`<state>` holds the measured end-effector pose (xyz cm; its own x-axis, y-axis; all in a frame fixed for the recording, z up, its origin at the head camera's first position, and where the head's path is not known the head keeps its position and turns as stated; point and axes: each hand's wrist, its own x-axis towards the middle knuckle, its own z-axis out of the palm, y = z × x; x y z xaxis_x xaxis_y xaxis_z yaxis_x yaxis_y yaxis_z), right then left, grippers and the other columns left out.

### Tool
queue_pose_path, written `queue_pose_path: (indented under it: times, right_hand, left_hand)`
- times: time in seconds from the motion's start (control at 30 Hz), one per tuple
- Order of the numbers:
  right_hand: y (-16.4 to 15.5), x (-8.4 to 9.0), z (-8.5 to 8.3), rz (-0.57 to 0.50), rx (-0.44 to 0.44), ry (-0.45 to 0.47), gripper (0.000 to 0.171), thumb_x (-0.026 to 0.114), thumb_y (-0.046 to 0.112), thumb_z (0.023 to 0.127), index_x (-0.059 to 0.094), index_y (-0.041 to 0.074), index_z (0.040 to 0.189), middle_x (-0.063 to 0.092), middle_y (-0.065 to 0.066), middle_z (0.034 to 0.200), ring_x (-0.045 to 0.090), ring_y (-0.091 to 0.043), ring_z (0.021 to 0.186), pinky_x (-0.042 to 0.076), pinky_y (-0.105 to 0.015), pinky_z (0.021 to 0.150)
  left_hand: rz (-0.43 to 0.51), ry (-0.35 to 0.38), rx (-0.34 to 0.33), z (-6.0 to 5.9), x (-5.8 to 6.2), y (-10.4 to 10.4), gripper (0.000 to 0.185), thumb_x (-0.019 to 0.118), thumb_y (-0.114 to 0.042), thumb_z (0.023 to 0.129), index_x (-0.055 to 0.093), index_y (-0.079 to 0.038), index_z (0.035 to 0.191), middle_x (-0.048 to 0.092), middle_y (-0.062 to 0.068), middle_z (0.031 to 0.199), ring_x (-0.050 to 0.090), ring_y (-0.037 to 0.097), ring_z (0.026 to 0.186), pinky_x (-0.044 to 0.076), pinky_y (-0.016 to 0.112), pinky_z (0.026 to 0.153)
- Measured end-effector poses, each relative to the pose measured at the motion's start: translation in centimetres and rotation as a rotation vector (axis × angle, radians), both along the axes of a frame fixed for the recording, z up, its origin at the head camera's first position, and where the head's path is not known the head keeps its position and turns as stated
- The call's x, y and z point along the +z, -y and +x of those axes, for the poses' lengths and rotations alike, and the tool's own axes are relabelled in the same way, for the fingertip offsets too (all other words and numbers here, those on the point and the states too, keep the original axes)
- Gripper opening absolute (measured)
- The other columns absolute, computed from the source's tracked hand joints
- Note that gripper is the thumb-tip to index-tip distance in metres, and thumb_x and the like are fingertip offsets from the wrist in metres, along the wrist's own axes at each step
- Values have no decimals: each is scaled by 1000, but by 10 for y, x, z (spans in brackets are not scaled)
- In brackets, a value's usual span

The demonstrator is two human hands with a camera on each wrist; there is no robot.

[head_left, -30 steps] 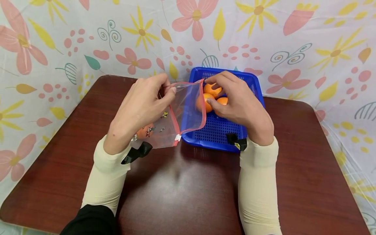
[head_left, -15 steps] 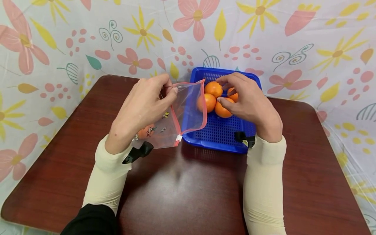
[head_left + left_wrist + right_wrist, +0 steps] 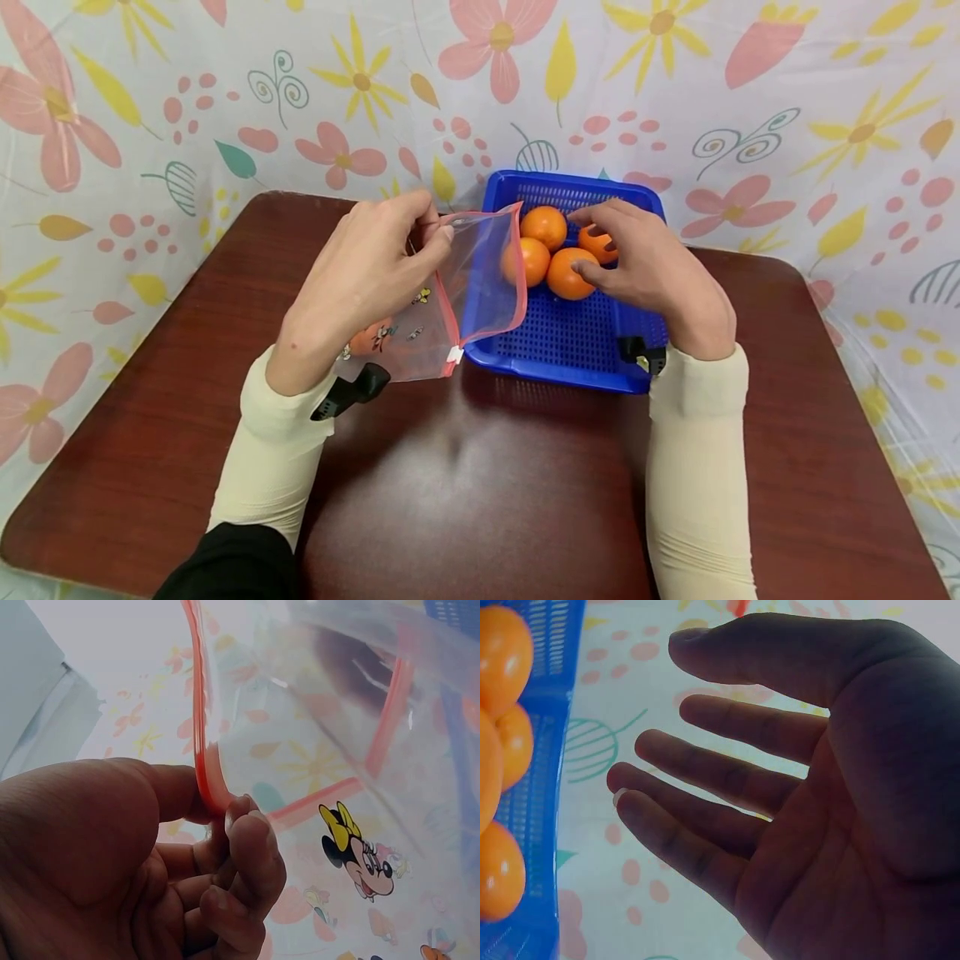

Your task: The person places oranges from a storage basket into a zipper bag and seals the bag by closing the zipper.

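My left hand (image 3: 367, 279) pinches the red rim of a clear zip bag (image 3: 487, 292), whose mouth gapes toward the right. Printed cartoon figures decorate the bag, and an orange (image 3: 371, 336) lies inside it, partly covered by the hand. In the left wrist view, thumb and fingertips meet on the red edge. My right hand (image 3: 652, 267) hovers over the blue basket (image 3: 562, 342), fingers apart and holding nothing. Several oranges (image 3: 572, 274) are grouped in the basket's far part; the right hand partly hides the rightmost orange (image 3: 597, 244).
A white slider (image 3: 455, 354) sits at the bag's lower corner, by the basket's left rim. Basket and bag are on a dark brown table (image 3: 450, 500). Behind stands a flower-patterned curtain (image 3: 300, 100). Each wrist carries a small black camera (image 3: 352, 392).
My right hand has shifted right, away from the bag's mouth, uncovering more of the oranges in the basket. The left hand and the bag stay almost where they were.
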<state>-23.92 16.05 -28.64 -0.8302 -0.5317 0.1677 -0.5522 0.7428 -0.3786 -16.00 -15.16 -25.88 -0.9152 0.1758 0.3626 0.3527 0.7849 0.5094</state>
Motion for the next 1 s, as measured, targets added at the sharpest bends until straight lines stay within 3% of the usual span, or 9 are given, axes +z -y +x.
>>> queue_pose_path:
  times: [0.27, 0.77, 1.0]
  right_hand:
    - [-6, -6, -6, 93, -43, 53, 58, 76, 18, 97, 56, 2, 148, 58, -22, 143, 57, -42, 124, 48, -62, 107]
    - [-4, -21, -27, 262, 13, 119, 59, 75, 13, 94, 55, 2, 149, 57, -24, 145, 54, -43, 129, 41, -62, 114]
    - [1, -28, -29, 349, 5, 217, 66, 72, 10, 95, 48, 6, 157, 47, -26, 153, 50, -44, 133, 40, -65, 115]
  left_hand:
    - [3, 12, 1, 1, -2, 0, 21, 55, -25, 101, 56, -18, 80, 51, 2, 65, 47, 20, 56, 35, 37, 55]
    - [-3, -14, -17, -1, -1, 1, 22, 54, -25, 102, 56, -19, 81, 53, 0, 66, 47, 19, 57, 37, 36, 57]
    - [-11, 4, -20, -1, -1, -2, 22, 54, -25, 101, 56, -18, 81, 53, 0, 67, 48, 19, 57, 37, 36, 57]
